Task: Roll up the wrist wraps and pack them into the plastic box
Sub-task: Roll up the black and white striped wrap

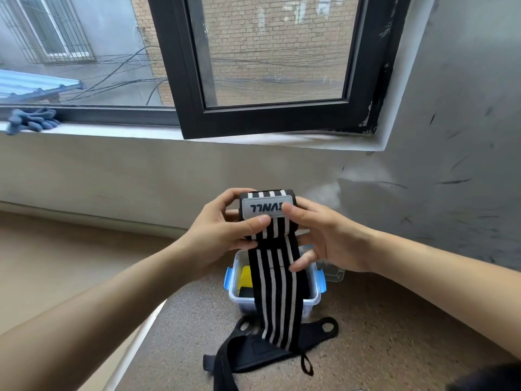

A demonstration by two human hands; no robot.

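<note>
A black wrist wrap with white stripes is partly rolled and held up in front of me. Its rolled end, with a grey label, sits between both hands. My left hand grips the roll from the left, thumb across the stripes. My right hand holds the roll's right side with thumb on the label, its lower fingers spread against the hanging strip. The loose tail hangs down over a clear plastic box with blue latches standing on the floor. Something yellow and black lies inside the box.
A plain black wrap or strap lies spread on the speckled floor in front of the box. The box's clear lid lies behind it to the right. Blue gloves rest on the window sill at the far left. An open window frame juts inward above.
</note>
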